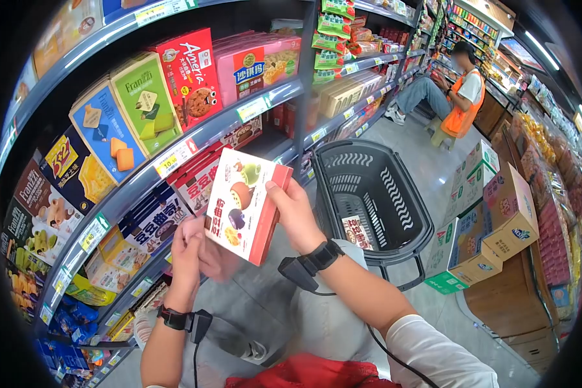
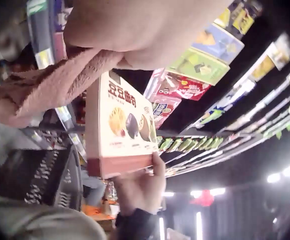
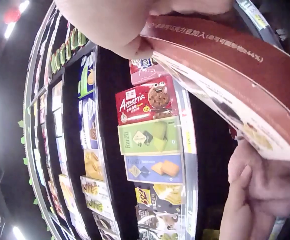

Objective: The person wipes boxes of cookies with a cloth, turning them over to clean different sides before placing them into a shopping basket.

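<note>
A white and red-brown cookie box (image 1: 242,204) is tilted in front of the shelf. My right hand (image 1: 297,216) grips its red-brown side, thumb on the edge; the left wrist view also shows that hand (image 2: 141,187) under the box (image 2: 127,120). My left hand (image 1: 186,258) holds a crumpled pink cloth (image 1: 207,249) beside the box's lower left corner. The right wrist view shows the cloth (image 3: 265,175) in the left hand (image 3: 237,210), just below the box (image 3: 235,75).
A black basket (image 1: 427,226) with a similar box (image 1: 357,233) inside stands on the floor at the right. Shelves of boxed snacks (image 1: 145,103) fill the left. Cartons (image 1: 511,210) stand at the right; a person in an orange vest (image 1: 467,103) sits farther back.
</note>
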Tool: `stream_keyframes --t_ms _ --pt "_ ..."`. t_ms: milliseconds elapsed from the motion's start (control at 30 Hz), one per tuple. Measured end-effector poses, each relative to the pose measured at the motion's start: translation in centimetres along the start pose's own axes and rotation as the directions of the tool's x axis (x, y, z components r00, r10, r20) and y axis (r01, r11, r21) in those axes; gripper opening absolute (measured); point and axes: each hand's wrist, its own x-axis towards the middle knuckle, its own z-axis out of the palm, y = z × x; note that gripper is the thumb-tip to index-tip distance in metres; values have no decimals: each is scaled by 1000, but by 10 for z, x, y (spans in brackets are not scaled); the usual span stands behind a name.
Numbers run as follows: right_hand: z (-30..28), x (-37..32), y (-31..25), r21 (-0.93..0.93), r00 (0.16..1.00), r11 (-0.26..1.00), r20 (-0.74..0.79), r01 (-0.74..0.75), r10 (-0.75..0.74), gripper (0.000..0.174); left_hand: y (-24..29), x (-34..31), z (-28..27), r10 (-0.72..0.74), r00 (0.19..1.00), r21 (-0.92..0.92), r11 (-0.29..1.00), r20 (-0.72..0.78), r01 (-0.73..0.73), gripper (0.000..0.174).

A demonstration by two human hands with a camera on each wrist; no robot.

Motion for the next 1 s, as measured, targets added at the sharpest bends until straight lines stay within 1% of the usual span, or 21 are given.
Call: stream_keyframes --t_ms 33,133,167,267,300,367,400,433,467,500,567,600,667,700,800,867,900,933,967,1000 --pt "2 -1 -2 94 1000 995 -15 -25 26 37 -1 0 1 -50 997 -20 999 -55 49 45" --pt "7 -1 8 162 996 986 82 -39 26 40 9 -1 6 -193 980 -313 928 55 200 44" --pt "8 -5 9 173 992 982 112 -78 59 46 5 2 2 -271 962 -333 906 20 262 44" --pt "12 -10 13 155 959 977 265 -144 99 50 -3 5 -5 -341 939 -370 867 48 334 44" --pt "14 -11 14 133 964 981 244 -144 109 52 0 2 0 -362 927 -380 847 98 371 44" --pt "16 -14 14 110 976 988 204 -106 82 50 4 -13 11 -413 890 -393 798 196 457 45" --pt "17 -12 12 95 981 992 184 -83 65 49 5 -19 21 -424 885 -363 807 190 465 44" --pt "18 -10 13 96 988 995 154 -16 1 46 5 -27 31 -438 880 -335 814 182 474 44" --pt "16 -8 11 150 990 989 141 -5 -17 44 4 -31 36 -450 876 -308 820 172 481 44" --pt "15 -9 8 203 991 979 129 2 -29 43 2 -30 33 -444 860 -303 808 250 506 43" --pt "14 -10 4 311 990 950 137 -5 -40 42 8 -25 36 -367 894 -334 834 257 439 38" --pt "13 -12 0 355 986 934 164 -39 -21 43 13 -22 38 -328 909 -350 846 257 403 36" --pt "12 -15 -11 434 976 895 219 -105 8 45 25 -19 42 -252 930 -348 875 269 337 38" --pt "9 -15 -12 422 968 901 252 -102 -9 50 29 -20 42 -214 937 -347 887 277 305 39" --pt "-1 -16 -46 392 961 912 277 -122 10 51 34 -20 45 -114 970 -324 929 214 181 45" --pt "-28 -4 -70 285 937 958 342 -35 -67 54 43 -18 41 -30 978 -304 948 207 94 47" --pt "-36 -5 -91 217 913 976 400 -6 -83 56 40 -13 33 17 980 -248 968 197 33 48" --pt "-40 -7 -112 -32 902 996 428 80 -59 69 44 -13 33 96 985 -169 983 147 -70 48" --pt "-45 -8 -122 -234 879 955 473 184 -54 70 47 -14 31 137 978 -113 986 158 -119 48" --pt "-50 -8 -133 -419 855 861 518 288 -34 72 49 -14 31 181 968 -59 983 173 -174 48"
